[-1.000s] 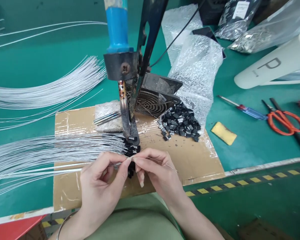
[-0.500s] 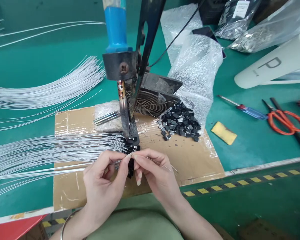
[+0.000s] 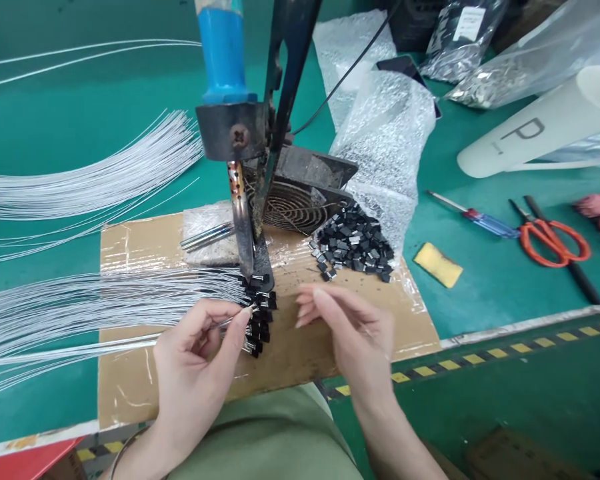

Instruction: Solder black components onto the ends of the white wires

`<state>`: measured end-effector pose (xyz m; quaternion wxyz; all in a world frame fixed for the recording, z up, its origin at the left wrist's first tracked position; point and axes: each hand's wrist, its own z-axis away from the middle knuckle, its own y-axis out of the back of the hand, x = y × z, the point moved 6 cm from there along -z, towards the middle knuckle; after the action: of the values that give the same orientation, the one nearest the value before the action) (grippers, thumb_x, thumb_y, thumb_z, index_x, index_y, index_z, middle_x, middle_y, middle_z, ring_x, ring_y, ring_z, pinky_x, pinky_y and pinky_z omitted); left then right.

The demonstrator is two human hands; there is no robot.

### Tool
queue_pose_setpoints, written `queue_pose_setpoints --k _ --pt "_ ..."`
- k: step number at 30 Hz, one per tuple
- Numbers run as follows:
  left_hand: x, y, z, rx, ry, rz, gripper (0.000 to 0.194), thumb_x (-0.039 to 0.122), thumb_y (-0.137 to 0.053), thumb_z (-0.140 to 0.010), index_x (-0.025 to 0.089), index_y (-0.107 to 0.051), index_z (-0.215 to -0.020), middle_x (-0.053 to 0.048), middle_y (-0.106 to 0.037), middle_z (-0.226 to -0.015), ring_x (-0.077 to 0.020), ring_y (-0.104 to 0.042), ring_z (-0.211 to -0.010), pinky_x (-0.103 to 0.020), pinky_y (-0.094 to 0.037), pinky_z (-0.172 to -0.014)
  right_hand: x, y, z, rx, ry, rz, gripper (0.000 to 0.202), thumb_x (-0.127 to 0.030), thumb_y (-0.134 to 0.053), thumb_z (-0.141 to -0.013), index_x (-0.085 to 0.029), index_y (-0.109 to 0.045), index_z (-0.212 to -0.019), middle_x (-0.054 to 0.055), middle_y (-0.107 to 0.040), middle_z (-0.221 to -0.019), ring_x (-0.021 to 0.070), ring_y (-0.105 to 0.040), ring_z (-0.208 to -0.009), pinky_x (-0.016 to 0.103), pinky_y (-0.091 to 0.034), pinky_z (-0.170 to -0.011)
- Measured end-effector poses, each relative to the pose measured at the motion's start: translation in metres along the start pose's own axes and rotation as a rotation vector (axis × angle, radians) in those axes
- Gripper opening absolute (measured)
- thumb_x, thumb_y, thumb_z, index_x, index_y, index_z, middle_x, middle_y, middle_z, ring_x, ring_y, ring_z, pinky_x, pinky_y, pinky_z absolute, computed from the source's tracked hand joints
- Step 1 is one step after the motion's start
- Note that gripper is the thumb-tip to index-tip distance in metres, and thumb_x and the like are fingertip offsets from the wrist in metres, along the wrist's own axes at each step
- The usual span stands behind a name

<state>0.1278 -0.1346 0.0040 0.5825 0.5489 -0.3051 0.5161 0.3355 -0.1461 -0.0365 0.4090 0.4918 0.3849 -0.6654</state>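
Head view: white wire end (image 3: 253, 308) pinched in the left hand (image 3: 197, 370), right hand (image 3: 363, 333) apart

Thumb and forefinger of the left hand are clamped together on the wire end, just in front of the black connectors (image 3: 261, 328) at the tips of the white wire bundle (image 3: 145, 300). The right hand stands well apart over the cardboard sheet (image 3: 300, 360), its fingers loosely curled; blur hides whether they grip anything. Above the connectors hangs the soldering iron (image 3: 223, 60), its tip pointing down close to them. Loose black connectors (image 3: 357, 243) are heaped beside the cooling fan (image 3: 300, 203), within the right hand's easy reach.

The step in hand looks like readying the wire end by finger. Judging from this, the next move calls for keeping that pinch steady, with the tip exposed and the fingers clear of the iron.
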Motion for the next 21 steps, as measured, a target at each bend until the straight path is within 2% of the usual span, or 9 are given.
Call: queue_pose_setpoints --k 2,3,5,7,10,12,14,18,21 --pt "0.0 -0.001 0.0 -0.006 0.043 0.038 0.005 0.026 -0.079 -0.086 0.022 -0.077 -0.085 0.001 -0.071 -0.076 -0.0095 -0.055 -0.065 -0.02 -0.038 -0.053 -0.014 0.028 -0.007 0.229 0.231 0.299 0.007 -0.029 -0.083 -0.087 -0.023 -0.084 -0.09 0.004 -0.078 -0.084 0.0165 -0.067 -0.068 0.029 -0.058 -0.062" --pt "0.001 -0.001 0.0 -0.009 0.052 0.048 0.004 0.026 -0.079 -0.086 0.023 -0.077 -0.086 0.001 -0.072 -0.078 -0.0099 -0.057 -0.067 -0.019 -0.038 -0.053 -0.017 0.035 -0.011 0.264 0.285 0.422 0.008 -0.028 -0.082 -0.087 -0.022 -0.083 -0.093 0.004 -0.077 -0.086 0.0174 -0.068 -0.071 0.03 -0.058 -0.064" --pt "0.002 -0.001 0.001 -0.012 0.05 0.05 0.002 0.024 -0.079 -0.085 0.023 -0.078 -0.085 0.001 -0.073 -0.081 -0.0103 -0.059 -0.071 -0.019 -0.04 -0.055 -0.019 0.04 -0.018 0.271 0.337 0.636 0.01 -0.028 -0.08 -0.088 -0.02 -0.081 -0.094 0.003 -0.074 -0.082 0.0169 -0.065 -0.068 0.031 -0.055 -0.063" --pt "0.004 -0.001 0.001 -0.01 0.037 0.043 0.001 0.023 -0.079 -0.084 0.023 -0.078 -0.083 0.001 -0.074 -0.08 -0.0103 -0.06 -0.071 -0.02 -0.043 -0.058 -0.019 0.036 -0.023 0.228 0.376 0.801 0.009 -0.028 -0.08 -0.088 -0.02 -0.079 -0.088 0.002 -0.071 -0.075 0.0171 -0.062 -0.066 0.031 -0.053 -0.061" --pt "0.004 0.001 0.001 -0.001 0.022 0.031 0.002 0.024 -0.08 -0.084 0.022 -0.079 -0.084 0.0 -0.074 -0.081 -0.0116 -0.06 -0.069 -0.023 -0.045 -0.06 -0.021 0.025 -0.021 0.153 0.485 0.91 0.01 -0.025 -0.076 -0.091 -0.021 -0.075 -0.082 0.003 -0.072 -0.074 0.0197 -0.065 -0.071 0.032 -0.054 -0.063" --pt "0.003 0.002 0.001 0.001 0.018 0.018 0.003 0.024 -0.08 -0.084 0.022 -0.079 -0.083 -0.001 -0.075 -0.08 -0.012 -0.06 -0.068 -0.024 -0.045 -0.059 -0.022 0.02 -0.016 0.128 0.553 0.907 0.009 -0.023 -0.074 -0.093 -0.022 -0.074 -0.084 0.004 -0.076 -0.078 0.0209 -0.068 -0.076 0.034 -0.057 -0.068" --pt "0.003 0.002 0.001 -0.002 0.01 0.004 0.003 0.024 -0.079 -0.085 0.022 -0.079 -0.083 0.0 -0.075 -0.08 -0.0115 -0.059 -0.066 -0.023 -0.045 -0.059 -0.019 0.021 -0.011 0.133 0.535 0.832 0.006 -0.023 -0.074 -0.094 -0.023 -0.075 -0.088 0.005 -0.079 -0.086 0.0202 -0.071 -0.077 0.034 -0.059 -0.07" --pt "0.004 0.002 0.001 -0.008 -0.023 -0.002 0.002 0.023 -0.078 -0.085 0.023 -0.08 -0.084 0.0 -0.076 -0.082 -0.0119 -0.063 -0.069 -0.022 -0.048 -0.062 -0.005 0.03 -0.006 0.198 0.268 0.458 0.009 -0.03 -0.079 -0.092 -0.022 -0.075 -0.095 0.004 -0.081 -0.089 0.0188 -0.078 -0.074 0.032 -0.066 -0.068" --pt "0.005 0.001 0.0 -0.019 -0.047 -0.025 0.004 0.025 -0.078 -0.086 0.023 -0.08 -0.083 -0.001 -0.076 -0.081 -0.0125 -0.063 -0.068 -0.022 -0.048 -0.06 -0.005 0.025 -0.004 0.192 0.194 0.258 0.013 -0.03 -0.084 -0.089 -0.021 -0.075 -0.091 0.002 -0.079 -0.077 0.0195 -0.078 -0.067 0.032 -0.068 -0.065"
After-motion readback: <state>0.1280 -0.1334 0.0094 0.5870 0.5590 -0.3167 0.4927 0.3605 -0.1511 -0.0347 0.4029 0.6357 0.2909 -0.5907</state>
